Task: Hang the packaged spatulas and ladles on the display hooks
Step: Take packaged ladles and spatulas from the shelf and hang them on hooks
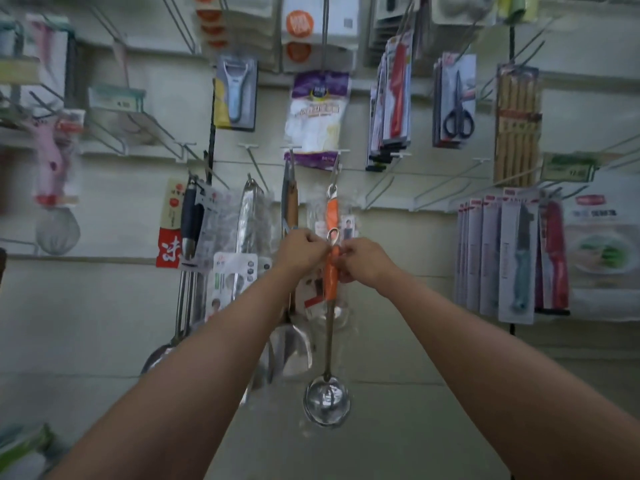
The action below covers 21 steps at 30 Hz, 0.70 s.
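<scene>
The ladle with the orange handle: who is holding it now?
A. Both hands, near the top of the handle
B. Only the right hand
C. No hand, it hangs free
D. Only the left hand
A: the left hand and the right hand both pinch the ladle at its handle's top.

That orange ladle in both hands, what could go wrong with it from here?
1. Both hands pinch only the top of the ladle; its clear wrap looks slippery, so it might slip and drop.
2. Its ring sits below the hook, where another orange ladle already hangs; threading it on could knock that one loose.
</scene>
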### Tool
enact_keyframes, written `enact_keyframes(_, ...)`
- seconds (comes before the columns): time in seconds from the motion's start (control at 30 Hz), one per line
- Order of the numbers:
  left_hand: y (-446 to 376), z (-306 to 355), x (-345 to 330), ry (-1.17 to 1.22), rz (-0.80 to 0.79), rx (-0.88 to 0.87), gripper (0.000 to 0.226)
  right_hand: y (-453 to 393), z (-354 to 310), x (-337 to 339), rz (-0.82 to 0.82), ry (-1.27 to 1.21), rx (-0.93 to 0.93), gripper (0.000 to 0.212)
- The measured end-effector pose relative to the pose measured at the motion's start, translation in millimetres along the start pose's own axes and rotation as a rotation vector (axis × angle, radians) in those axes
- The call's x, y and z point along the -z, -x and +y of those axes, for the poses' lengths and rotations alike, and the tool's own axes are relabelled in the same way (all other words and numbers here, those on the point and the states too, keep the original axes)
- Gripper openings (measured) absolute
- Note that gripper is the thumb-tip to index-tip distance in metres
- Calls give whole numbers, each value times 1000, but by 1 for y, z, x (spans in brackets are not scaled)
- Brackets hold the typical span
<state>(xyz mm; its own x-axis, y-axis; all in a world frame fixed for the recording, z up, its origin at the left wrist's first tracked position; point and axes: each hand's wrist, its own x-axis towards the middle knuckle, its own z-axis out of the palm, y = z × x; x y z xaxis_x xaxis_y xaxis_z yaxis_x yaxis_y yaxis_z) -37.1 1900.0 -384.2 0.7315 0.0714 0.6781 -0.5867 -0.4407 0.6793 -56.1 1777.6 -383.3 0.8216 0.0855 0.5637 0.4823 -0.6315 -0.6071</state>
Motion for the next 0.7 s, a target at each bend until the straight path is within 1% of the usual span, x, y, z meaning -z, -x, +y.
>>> enact_keyframes(0.07,-20,15,5,2,7,-38,8,-19,-12,11,26,37,30,30)
enact_keyframes(0.17,-51,33,9,1,42,-102,14,-46,-28,26,69,49,58,29)
enact_keyframes(0.23,-68,41,10,-10,55,-110,8,-61,-37,34,108,88,62,21)
enact_keyframes(0.33,-88,45,9,4,43,-121,11,-80,-41,40,125,108,63,14)
enact_keyframes(0.4,-97,46,7,15,40,-129,9,-89,-41,41,135,107,60,17)
enact_keyframes(0.5,-107,47,3,22,71,-138,11,-97,-40,46,141,72,56,29)
enact_keyframes(0.7,-111,32,-7,108,120,-135,15,-102,-29,43,79,15,58,28)
